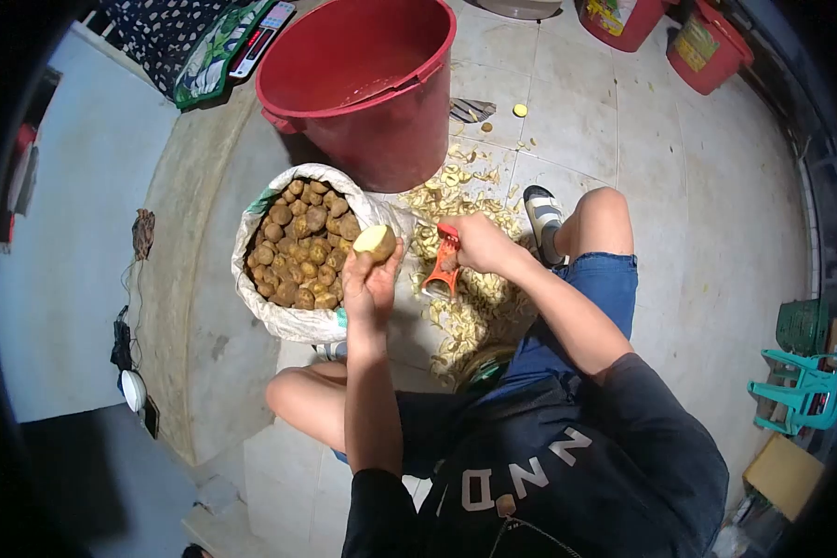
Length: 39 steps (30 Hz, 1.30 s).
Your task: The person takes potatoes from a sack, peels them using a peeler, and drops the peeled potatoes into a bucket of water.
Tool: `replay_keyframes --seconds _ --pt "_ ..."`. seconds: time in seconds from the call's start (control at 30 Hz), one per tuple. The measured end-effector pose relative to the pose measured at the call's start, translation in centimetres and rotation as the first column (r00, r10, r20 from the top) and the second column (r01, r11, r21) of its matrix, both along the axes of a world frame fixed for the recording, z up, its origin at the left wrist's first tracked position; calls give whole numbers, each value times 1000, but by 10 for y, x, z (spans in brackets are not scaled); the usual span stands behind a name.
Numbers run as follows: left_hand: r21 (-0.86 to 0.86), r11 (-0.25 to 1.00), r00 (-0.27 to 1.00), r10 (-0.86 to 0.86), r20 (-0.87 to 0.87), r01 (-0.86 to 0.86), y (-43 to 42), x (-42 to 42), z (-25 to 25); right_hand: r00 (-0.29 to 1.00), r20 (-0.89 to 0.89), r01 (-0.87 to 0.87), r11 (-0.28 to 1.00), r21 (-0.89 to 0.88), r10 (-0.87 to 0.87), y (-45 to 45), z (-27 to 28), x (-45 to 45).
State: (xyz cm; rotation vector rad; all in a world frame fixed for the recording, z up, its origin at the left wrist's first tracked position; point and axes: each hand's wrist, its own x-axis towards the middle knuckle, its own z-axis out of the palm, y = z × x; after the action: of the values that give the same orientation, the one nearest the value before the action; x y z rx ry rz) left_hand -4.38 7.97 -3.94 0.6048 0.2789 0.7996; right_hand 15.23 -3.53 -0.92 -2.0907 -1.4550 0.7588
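Note:
My left hand [369,290] is closed around a potato [376,243] whose top is peeled to pale yellow while its lower side keeps brown skin. To the right, my right hand [482,244] grips an orange-red peeler [446,263] with its head pointing down. Potato and peeler are apart. Just left of my left hand stands a white woven sack [293,325], its rim rolled open, full of unpeeled brown potatoes [302,244]. Beneath the peeler, a heap of potato peelings [470,321] covers the floor between my legs.
A large red tub [372,130] stands beyond the sack. Past the peelings, a small yellow piece [520,110] lies on the tiles. Two red buckets [711,51] are at the far right, and a teal plastic stool [800,391] is by the right wall. A concrete ledge [195,279] runs along the left.

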Motion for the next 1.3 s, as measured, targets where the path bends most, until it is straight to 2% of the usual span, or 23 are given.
replay_keyframes --seconds 0.07,0.1,0.13,0.2,0.33,0.43,0.5,0.53,0.57,0.6,0.63,0.73,0.8,0.87,0.9,1.0,1.1,1.17,1.23,1.27,1.3 --pt "-220 975 995 -13 103 36 0 -2 3 988 -151 46 989 143 -24 0 10 1" --pt "-190 975 985 -84 152 112 6 -5 -10 993 -114 47 987 152 -30 3 1 7" --pt "-189 976 985 -83 149 111 6 -7 -14 993 -97 75 991 114 -64 3 8 11" --pt "-236 972 997 28 77 -9 6 -5 -15 986 -122 137 977 165 -118 1 1 19" --pt "-237 971 999 39 29 -32 1 -2 1 990 -89 124 985 121 -114 -1 0 22" --pt "-186 979 996 67 -66 -78 -2 -1 3 991 -97 104 982 155 -89 -1 -5 21" --pt "107 994 971 -4 -239 31 -3 -3 4 987 -127 134 955 266 -103 1 -13 24" --pt "107 994 971 -7 -238 33 -3 -3 7 986 -126 137 954 266 -106 3 -16 28" --pt "76 994 980 -65 -186 80 -4 -3 11 924 -377 180 945 274 -67 7 -18 34" --pt "47 991 984 -121 -132 128 -5 -3 14 798 -602 224 936 270 -18 8 -14 35" --pt "47 990 984 -124 -130 131 -5 -3 12 758 -653 237 934 266 -7 7 -5 34" --pt "31 995 989 -89 -116 93 -4 -3 9 742 -670 284 909 306 -6 10 0 36" --pt "108 986 964 -96 -247 126 -6 -3 10 697 -716 324 908 268 -38 10 1 36" --pt "172 971 947 -107 -303 165 -9 -1 11 767 -641 264 899 350 24 11 -3 34" --pt "233 951 927 -110 -357 202 -11 1 13 741 -671 249 920 303 21 11 5 31" --pt "284 913 877 -137 -461 292 -15 2 18 764 -642 207 919 334 61 15 2 28" --pt "264 888 826 -194 -529 377 -13 0 23 801 -592 164 914 370 96 14 9 29" --pt "287 873 839 -215 -500 395 -13 -1 18 819 -560 128 914 385 121 18 5 39" --pt "312 857 849 -235 -474 411 -15 -5 17 849 -525 247 923 297 -59 22 -7 64" --pt "266 894 883 -237 -405 362 -15 -4 19 767 -637 293 927 235 -81 19 -7 77" --pt "208 925 910 -238 -339 319 -14 -3 19 779 -627 270 910 315 -14 17 5 72"
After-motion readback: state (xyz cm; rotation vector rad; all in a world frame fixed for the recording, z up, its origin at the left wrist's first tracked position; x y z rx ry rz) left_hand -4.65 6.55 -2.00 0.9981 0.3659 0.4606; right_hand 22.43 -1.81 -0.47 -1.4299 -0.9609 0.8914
